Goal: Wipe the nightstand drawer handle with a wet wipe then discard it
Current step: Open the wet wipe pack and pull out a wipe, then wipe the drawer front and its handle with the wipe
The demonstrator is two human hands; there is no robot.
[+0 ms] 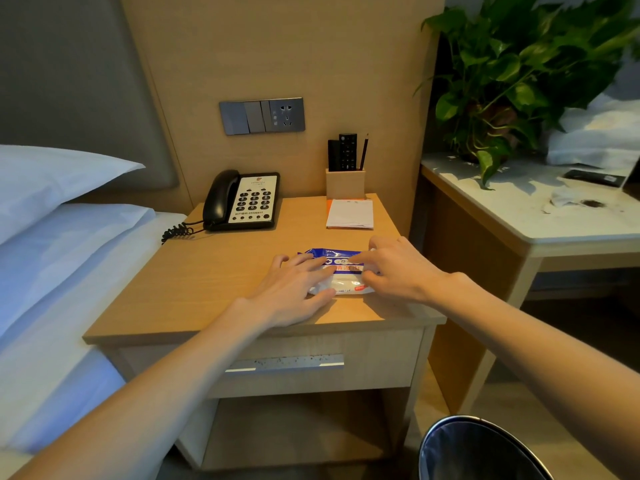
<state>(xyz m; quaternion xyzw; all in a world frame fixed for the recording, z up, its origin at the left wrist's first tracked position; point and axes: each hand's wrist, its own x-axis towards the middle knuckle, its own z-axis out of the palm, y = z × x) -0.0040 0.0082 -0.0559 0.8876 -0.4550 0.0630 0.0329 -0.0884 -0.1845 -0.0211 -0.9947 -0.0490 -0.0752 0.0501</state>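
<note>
Wet wipe pack [347, 283]: flat on the nightstand [214, 271] top, toward 4 o'clock of that surface, blue and white, between both hands.
Left hand [294, 289]: at 9 o'clock of the pack, fingers straight and spread, pressing flat on its left end, gripping nothing.
Right hand [398, 268]: at 3 o'clock of the pack, curled round its right end, thumb at the near edge, index finger stretched onto the label.
Drawer handle [284, 363]: silver strip on the drawer front, at 6 o'clock below the top, dotted with dark specks, touched by neither hand.
Telephone [242, 200]: at 11 o'clock on the top, cord trailing off the left edge.
Notepad [349, 213]: at 1 o'clock, just in front of a wooden holder [345, 183] with remotes and a pencil.
Bin [485, 452]: on the floor, at 5 o'clock of the view.
Plant [519, 64]: at 2 o'clock, on a side table [554, 233].
</note>
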